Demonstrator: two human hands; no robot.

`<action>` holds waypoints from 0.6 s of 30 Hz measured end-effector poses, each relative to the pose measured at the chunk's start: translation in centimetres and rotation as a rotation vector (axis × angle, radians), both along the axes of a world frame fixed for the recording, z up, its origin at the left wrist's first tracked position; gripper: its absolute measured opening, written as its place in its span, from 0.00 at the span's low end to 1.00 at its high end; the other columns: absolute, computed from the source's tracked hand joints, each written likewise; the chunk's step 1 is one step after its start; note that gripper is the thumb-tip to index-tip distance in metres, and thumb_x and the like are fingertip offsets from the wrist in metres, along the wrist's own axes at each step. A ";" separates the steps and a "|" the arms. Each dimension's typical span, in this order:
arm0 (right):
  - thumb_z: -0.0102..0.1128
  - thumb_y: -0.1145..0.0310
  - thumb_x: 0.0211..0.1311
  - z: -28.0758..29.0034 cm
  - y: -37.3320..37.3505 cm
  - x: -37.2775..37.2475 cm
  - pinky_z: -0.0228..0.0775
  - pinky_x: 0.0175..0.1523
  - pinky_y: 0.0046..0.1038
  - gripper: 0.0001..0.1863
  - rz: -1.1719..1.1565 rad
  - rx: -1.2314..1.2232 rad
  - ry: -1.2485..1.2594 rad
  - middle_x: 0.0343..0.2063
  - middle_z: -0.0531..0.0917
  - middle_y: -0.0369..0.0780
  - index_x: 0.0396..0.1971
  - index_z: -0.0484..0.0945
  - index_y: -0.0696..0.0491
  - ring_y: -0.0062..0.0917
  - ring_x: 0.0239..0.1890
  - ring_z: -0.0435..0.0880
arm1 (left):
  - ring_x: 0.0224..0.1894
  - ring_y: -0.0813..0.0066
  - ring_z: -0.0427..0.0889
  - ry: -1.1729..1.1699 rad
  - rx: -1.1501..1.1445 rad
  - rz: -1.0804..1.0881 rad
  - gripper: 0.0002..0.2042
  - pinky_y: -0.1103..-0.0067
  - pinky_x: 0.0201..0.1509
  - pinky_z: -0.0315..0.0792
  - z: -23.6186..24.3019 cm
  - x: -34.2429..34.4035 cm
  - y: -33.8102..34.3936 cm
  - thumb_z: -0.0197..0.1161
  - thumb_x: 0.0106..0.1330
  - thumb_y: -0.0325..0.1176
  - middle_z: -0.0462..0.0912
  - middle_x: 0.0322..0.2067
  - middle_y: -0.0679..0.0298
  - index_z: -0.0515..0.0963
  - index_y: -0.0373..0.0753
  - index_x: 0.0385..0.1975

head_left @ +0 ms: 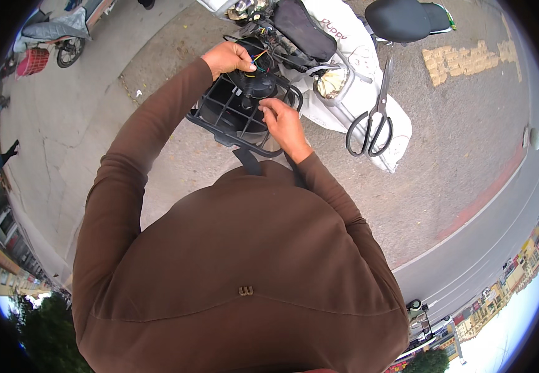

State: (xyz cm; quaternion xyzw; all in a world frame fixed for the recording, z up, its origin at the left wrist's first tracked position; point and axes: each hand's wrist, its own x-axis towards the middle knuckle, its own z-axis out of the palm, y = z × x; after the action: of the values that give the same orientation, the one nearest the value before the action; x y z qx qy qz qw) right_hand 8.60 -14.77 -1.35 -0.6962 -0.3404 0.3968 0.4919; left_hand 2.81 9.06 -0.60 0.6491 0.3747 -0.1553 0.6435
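Observation:
My left hand is closed in a pinch on thin coloured wires, yellow, blue and green among them. They come out beside a round black housing, which sits over a black metal rack in front of me. At the near right of that housing, my right hand has its fingers curled and the tips drawn together. What those fingertips hold, if anything, is too small to make out. Large scissors with black handles lie on a white sack to the right.
A black padded seat and bare metal frame parts lie on the sack beyond my hands. Another black seat stands at the far right. A parked cycle with a red basket is at the far left. A road runs along the right.

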 end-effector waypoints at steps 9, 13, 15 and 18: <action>0.52 0.76 0.61 0.0 -0.5 0.8 0.74 0.42 0.31 0.09 0.066 -0.046 0.030 0.33 0.83 0.46 0.39 0.78 0.60 0.36 0.36 0.84 | 0.20 0.85 0.70 -0.124 -0.110 -0.028 0.08 0.86 0.26 0.66 -0.2 -1.1 0.8 0.59 0.65 0.29 0.82 0.30 0.66 0.80 0.31 0.38; 0.52 0.76 0.60 -0.4 -0.6 1.0 0.73 0.43 0.32 0.09 0.073 -0.053 0.036 0.32 0.83 0.46 0.39 0.78 0.59 0.37 0.37 0.84 | 0.19 0.85 0.70 -0.121 -0.101 0.081 0.09 0.87 0.22 0.65 -0.5 -0.8 0.3 0.59 0.65 0.29 0.82 0.29 0.64 0.79 0.31 0.41; 0.52 0.76 0.61 -0.5 -0.6 1.0 0.74 0.41 0.31 0.09 0.072 -0.053 0.050 0.31 0.84 0.45 0.39 0.77 0.60 0.35 0.35 0.84 | 0.19 0.86 0.70 -0.093 -0.075 0.120 0.10 0.88 0.21 0.64 -0.6 -1.1 -0.1 0.60 0.64 0.29 0.82 0.28 0.64 0.78 0.31 0.42; 0.51 0.76 0.62 -0.2 -0.7 1.3 0.74 0.38 0.28 0.09 0.059 -0.089 0.135 0.31 0.84 0.44 0.40 0.77 0.60 0.29 0.31 0.84 | 0.19 0.86 0.71 -0.071 -0.077 0.121 0.09 0.87 0.20 0.64 -0.8 -1.2 -0.2 0.62 0.63 0.29 0.83 0.27 0.64 0.79 0.31 0.40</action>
State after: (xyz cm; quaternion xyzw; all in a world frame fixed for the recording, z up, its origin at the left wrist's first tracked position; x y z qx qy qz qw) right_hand 9.87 -15.43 -1.56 -0.6790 -0.3087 0.4718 0.4703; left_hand 1.63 8.82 -1.39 0.6050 0.3841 -0.1073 0.6892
